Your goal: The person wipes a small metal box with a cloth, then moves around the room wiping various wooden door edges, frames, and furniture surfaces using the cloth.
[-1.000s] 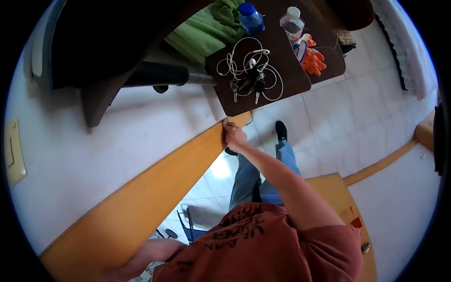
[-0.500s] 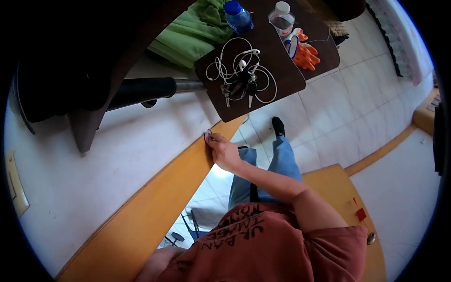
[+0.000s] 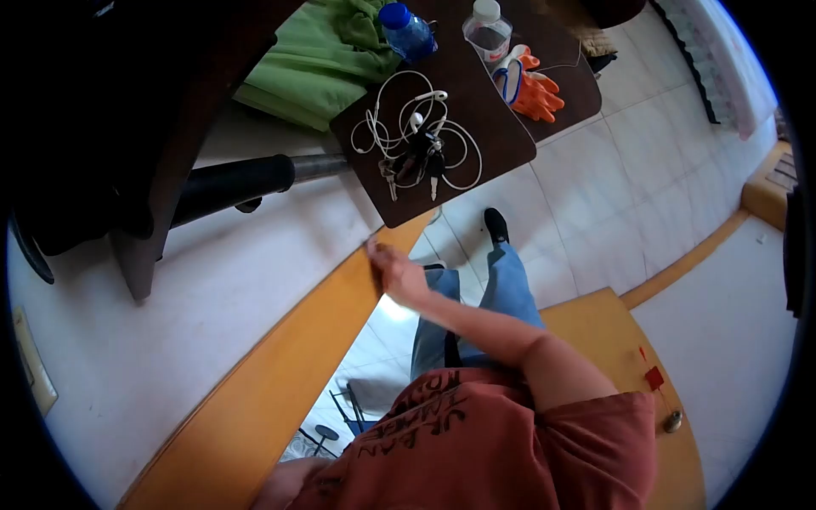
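Note:
My right hand (image 3: 399, 274) is at the wooden door frame (image 3: 289, 340), close to its edge along the white wall. The fingers are bent and drawn together, smeared by motion. Whatever lies between the fingertips is too small and blurred to name. Of my left side only part of the arm (image 3: 293, 480) shows at the bottom; the left hand is out of view. Just beyond the right hand, a dark brown tabletop (image 3: 497, 157) carries tangled white earphones (image 3: 463, 174) and a bunch of keys (image 3: 435, 166).
On the dark surfaces stand a blue-capped bottle (image 3: 408, 36) and a clear white-capped bottle (image 3: 488, 36), with orange-and-white gloves (image 3: 534, 93) nearby. Green cloth (image 3: 314, 68) lies at upper left. A wooden door (image 3: 603, 348) with a knob (image 3: 673, 421) stands at right. Tiled floor (image 3: 586, 195) lies below.
The view has shifted slightly, so the table and its things appear further left. My right hand stays at the door frame, now more blurred; a small pale, dark-edged thing showed at its fingertips before.

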A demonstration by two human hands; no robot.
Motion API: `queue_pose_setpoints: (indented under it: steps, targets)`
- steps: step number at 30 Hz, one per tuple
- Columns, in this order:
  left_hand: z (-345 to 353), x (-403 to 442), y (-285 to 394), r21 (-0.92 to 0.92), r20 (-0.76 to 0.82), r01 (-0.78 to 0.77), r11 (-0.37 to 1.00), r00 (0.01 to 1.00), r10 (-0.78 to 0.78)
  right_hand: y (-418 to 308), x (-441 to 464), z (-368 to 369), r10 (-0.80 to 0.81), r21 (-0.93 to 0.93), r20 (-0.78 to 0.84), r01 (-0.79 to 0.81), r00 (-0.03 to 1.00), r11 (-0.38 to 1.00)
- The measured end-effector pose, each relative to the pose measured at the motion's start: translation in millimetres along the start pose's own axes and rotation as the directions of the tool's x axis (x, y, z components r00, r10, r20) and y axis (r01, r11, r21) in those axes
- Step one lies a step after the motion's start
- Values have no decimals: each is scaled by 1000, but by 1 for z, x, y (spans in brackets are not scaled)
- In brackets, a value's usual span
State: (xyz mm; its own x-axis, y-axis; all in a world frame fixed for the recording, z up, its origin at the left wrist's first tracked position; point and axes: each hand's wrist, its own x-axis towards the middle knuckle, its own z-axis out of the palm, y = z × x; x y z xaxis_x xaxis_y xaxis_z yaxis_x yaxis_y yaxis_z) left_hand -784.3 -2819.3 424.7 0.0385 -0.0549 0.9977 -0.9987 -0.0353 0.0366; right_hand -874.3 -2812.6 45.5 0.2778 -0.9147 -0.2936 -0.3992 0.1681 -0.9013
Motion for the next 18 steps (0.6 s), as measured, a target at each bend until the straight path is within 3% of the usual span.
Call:
queue_pose_setpoints:
  steps: [1,3,4,6,9,11,13,15,16,18]
  targets:
    - [0,-1,1,-1,3,-7,1000,1000,7,40,21,19,181,-72,135,-173,974,982]
    - [-1,-5,4,-4,6,-16,1000,1000,16,92,57,21,525,85,386,-596,759,798]
    - [-1,-4,2,-11,6,-24,1000,1000,24,111,68,31,522,92,383,-594,762,799]
    - [-1,-4,1,-6,16,-29,1000,999,29,128,73,45,396,-126,260,-376,880,918]
    - [-2,-4,0,-3,21,-31,1000,999,31,106,55,48,340,-107,146,-327,929,939]
    - [-2,-5,-1,-5,21,-21,1000,1000,21,70,29,37,116,-59,37,-114,993,992]
    - [-8,4,-4,10,13,-35,999,999,35,1,1,1,-166,96,-94,175,982,980]
    - [-13,10,-9,22,4,-54,998,999,54,-69,-23,-40,-374,39,-107,380,921,924]
    - [-15,12,-11,22,8,-66,998,998,66,-94,-38,-52,-355,49,-23,356,935,933]
    - [-16,13,-16,8,23,-63,998,998,63,-133,-55,-69,-496,69,-14,496,868,866]
